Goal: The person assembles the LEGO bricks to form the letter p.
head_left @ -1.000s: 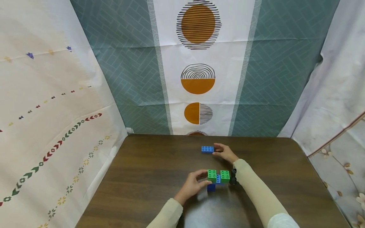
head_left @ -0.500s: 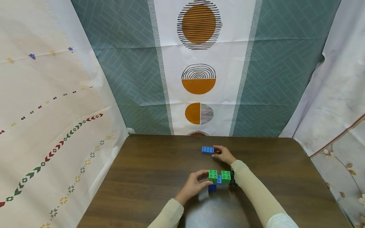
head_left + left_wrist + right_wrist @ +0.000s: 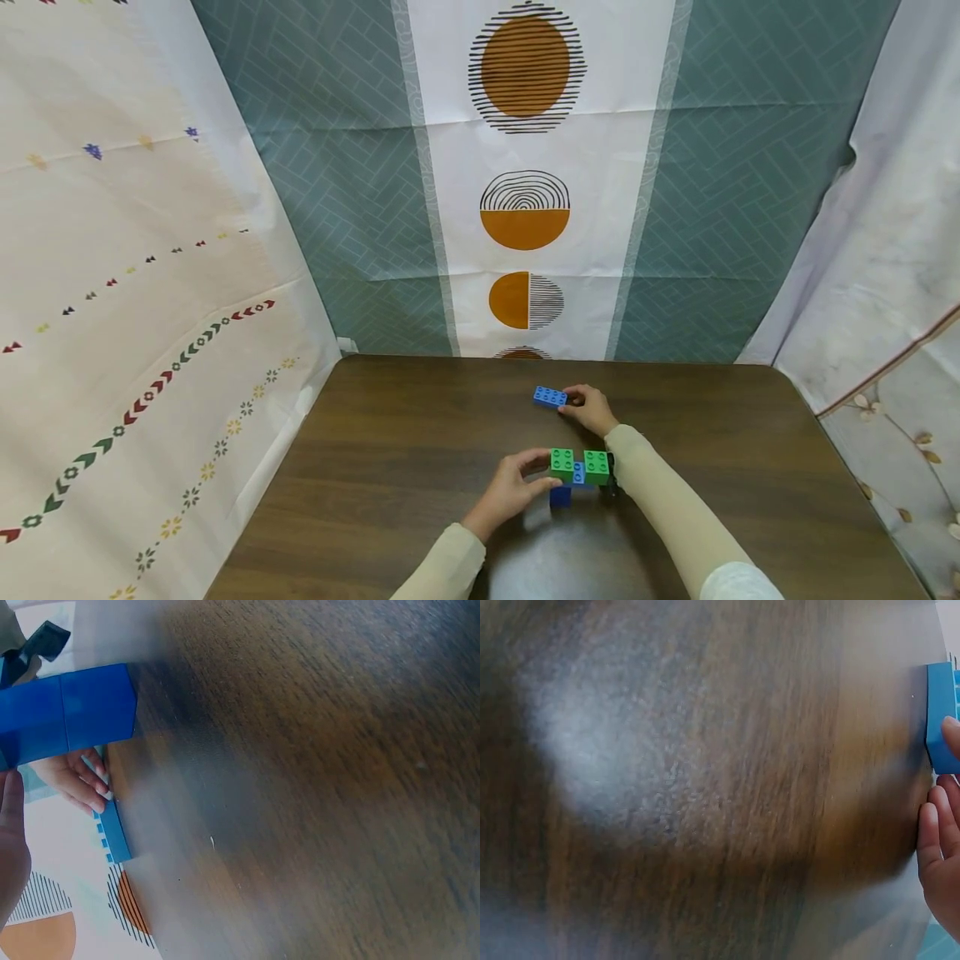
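Observation:
A block build rests by my left hand (image 3: 513,487), which holds it at its left side between thumb and fingers. Two green bricks (image 3: 562,463) sit on top with a blue studded brick (image 3: 578,473) between them, and a dark blue brick (image 3: 560,497) stands underneath. In the left wrist view, two dark blue bricks (image 3: 71,712) show from the side. Farther back, my right hand (image 3: 592,412) pinches the right end of a long blue brick (image 3: 551,397) lying studs up. In the right wrist view the thumb overlaps this brick (image 3: 939,720), with the other fingers curved close to its end.
A brown wooden table (image 3: 390,467) carries everything. A teal and white patterned curtain (image 3: 525,208) hangs behind its far edge. Light patterned cloths stand at the left (image 3: 150,292) and the right (image 3: 885,250).
The long blue brick has turned slightly, its right end swinging toward me, as my right fingers close in on that end. My left hand and the block build hold their place.

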Demonstrator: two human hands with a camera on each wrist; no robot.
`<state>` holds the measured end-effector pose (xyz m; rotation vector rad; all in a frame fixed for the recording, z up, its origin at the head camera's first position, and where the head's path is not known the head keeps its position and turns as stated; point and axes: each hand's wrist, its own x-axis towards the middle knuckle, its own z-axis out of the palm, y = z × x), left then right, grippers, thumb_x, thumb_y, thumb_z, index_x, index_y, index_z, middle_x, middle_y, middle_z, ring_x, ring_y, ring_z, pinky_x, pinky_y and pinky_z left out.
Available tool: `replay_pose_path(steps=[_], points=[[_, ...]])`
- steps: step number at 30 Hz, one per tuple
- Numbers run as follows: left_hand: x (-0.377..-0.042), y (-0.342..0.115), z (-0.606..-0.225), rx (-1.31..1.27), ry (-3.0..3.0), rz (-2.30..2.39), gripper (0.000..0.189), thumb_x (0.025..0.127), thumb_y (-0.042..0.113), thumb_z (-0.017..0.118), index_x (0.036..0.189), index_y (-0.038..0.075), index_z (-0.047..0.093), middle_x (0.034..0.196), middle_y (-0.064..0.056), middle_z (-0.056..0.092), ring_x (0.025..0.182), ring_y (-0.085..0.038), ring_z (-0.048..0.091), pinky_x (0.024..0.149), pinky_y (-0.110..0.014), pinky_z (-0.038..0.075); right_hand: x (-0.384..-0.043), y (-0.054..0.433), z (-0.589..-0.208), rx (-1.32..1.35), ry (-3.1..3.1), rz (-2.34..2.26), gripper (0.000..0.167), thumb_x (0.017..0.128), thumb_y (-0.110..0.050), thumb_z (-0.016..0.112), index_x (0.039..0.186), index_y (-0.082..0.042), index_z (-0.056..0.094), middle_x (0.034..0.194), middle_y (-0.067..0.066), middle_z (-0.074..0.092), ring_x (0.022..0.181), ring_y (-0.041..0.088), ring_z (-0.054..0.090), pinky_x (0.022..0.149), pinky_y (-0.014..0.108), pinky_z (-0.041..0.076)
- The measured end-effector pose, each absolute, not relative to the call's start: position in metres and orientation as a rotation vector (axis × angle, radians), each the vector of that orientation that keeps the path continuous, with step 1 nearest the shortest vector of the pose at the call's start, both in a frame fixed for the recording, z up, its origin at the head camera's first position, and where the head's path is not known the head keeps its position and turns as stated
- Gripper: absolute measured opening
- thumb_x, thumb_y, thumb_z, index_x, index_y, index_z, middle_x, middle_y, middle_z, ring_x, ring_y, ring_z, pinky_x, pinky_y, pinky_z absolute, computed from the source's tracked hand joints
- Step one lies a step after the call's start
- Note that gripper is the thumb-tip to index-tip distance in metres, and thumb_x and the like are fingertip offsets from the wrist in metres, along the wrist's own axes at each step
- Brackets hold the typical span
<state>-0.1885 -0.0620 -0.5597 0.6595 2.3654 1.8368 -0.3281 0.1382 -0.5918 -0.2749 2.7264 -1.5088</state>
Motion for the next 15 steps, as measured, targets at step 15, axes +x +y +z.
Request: replay_pose_path(steps=[15], points=[[-0.173, -0.062, -0.522, 0.641, 2.345, 1.824, 0.032, 0.086, 0.002, 0.071, 0.117, -0.001, 0.064, 0.112, -0.015, 0.067, 0.106, -0.024, 0.063, 0.094, -0.042, 0.051, -0.327, 0.153, -0.588, -0.311, 2.645, -1.614, 0.033, 0.088, -0.009, 0.071, 0.117, 0.005, 0.063, 0.109, 0.021, 0.065, 0.098, 0.034, 0.062, 0.085, 0.046, 0.054]])
